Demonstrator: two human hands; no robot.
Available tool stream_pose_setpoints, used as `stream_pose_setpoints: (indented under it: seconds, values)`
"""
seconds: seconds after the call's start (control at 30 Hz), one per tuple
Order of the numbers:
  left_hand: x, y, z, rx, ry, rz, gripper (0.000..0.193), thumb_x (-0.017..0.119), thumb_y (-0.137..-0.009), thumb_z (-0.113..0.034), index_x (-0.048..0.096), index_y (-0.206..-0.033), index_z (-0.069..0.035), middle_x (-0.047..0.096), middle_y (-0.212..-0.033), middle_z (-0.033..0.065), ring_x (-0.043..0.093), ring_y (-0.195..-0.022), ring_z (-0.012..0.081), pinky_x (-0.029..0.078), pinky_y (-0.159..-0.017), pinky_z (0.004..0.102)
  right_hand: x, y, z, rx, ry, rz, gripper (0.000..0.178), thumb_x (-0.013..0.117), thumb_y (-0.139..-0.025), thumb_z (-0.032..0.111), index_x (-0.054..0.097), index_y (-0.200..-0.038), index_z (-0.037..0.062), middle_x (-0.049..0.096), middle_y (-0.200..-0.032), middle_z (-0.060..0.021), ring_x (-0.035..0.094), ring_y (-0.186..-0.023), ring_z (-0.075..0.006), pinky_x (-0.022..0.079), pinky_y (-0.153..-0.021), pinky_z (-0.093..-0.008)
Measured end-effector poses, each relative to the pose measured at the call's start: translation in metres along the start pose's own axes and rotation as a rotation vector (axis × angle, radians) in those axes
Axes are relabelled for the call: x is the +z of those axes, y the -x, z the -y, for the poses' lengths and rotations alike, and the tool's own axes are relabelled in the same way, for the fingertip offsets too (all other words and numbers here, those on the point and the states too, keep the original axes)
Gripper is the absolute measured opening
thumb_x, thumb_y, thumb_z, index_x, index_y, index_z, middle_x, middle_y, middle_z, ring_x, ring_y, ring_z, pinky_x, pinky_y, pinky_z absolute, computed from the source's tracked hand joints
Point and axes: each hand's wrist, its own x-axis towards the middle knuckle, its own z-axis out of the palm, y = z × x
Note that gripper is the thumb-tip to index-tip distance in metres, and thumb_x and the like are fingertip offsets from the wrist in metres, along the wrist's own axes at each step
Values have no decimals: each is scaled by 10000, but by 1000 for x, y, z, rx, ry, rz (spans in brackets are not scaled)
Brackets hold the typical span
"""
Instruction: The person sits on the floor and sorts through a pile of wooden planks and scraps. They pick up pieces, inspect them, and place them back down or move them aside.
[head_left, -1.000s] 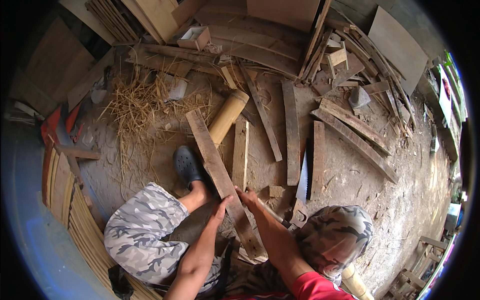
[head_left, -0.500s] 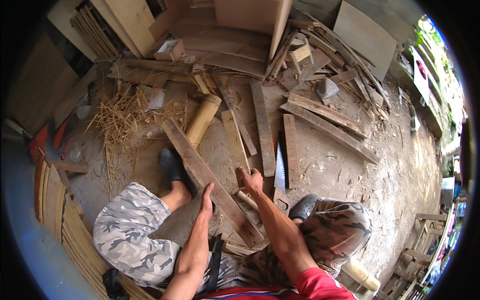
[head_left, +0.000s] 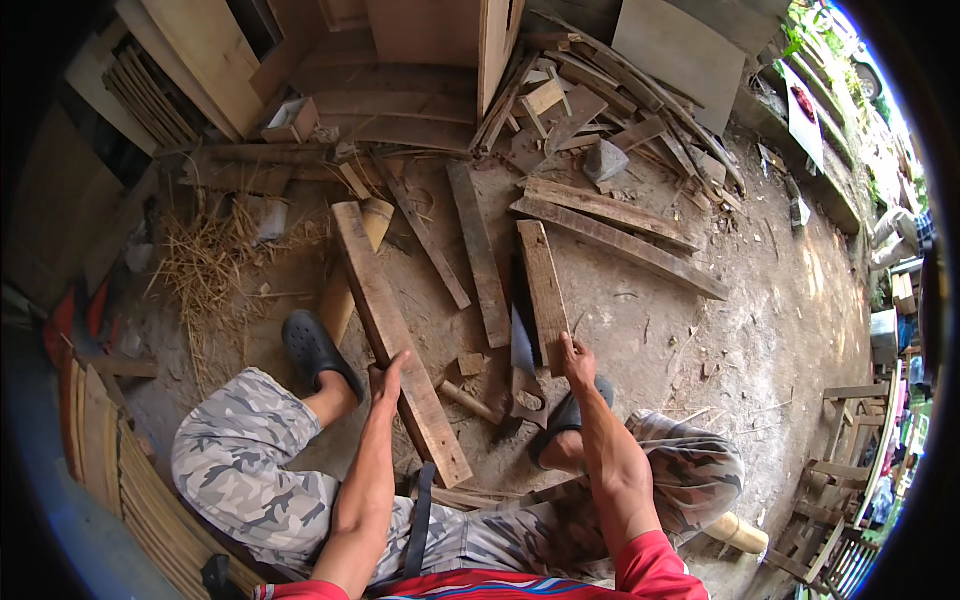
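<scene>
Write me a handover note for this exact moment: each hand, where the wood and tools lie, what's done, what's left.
Left hand: gripping the long plank, which lies slanting on the ground between the feet.
Right hand: on the near end of the short plank, beside the handsaw.
Hammer lies on the dirt between the planks.
Done: no cut visible on either plank.
Left: neither tool is in hand; both planks are uncut, as far as can be seen.

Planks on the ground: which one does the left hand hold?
The long plank running from the straw side down between the knees; the left hand grips its edge. Others lie untouched.
</scene>
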Motion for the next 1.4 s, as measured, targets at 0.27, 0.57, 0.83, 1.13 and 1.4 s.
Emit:
stream_pose_setpoints:
  seconds: [0.27, 0.57, 0.83, 1.13, 1.4]
  values:
    - [-11, 4, -28, 9, -611, -180, 1173, 781, -610, -612, 295, -1394, 113, 470, -1377, 326, 512, -1252, 419, 430, -1032, 448, 28, -15, -40, 3, -106, 6, 521, 571, -942, 499, 703, -1110, 23, 722, -968, -160, 670, -938, -222, 501, -836, -348]
    - [9, 26, -28, -70, -773, -307, 1025, 773, -652, -595, 365, -1342, 44, 504, -1336, 248, 507, -1242, 373, 405, -1047, 467, 31, 4, 9, -137, 295, 34, 762, 711, -807, 475, 466, -1348, -3, 583, -1209, -300, 553, -1164, -444, 456, -979, -466]
    - [28, 17, -8, -54, -907, -347, 1032, 739, -707, -616, 289, -1391, 13, 469, -1331, 206, 440, -1260, 333, 368, -1031, 463, 32, -26, -11, -222, 283, 67, 891, 856, -659, 228, 373, -1358, -40, 501, -1279, -298, 488, -1197, -456, 429, -1013, -482]
    - [36, 0, -5, -231, -932, -305, 1143, 726, -715, -637, 156, -1470, 3, 371, -1369, 205, 409, -1261, 342, 349, -1042, 467, 28, -37, -2, -287, 283, 95, 906, 836, -680, 214, 327, -1381, -52, 485, -1294, -313, 490, -1205, -467, 431, -1018, -480]
    - [29, -12, -18, -369, -899, -92, 1307, 759, -697, -614, -59, -1504, 9, 217, -1485, 253, 315, -1362, 379, 321, -1103, 499, 37, -17, 35, -135, 359, 109, 857, 827, -685, 212, 282, -1304, -20, 459, -1287, -319, 490, -1190, -485, 455, -991, -488]
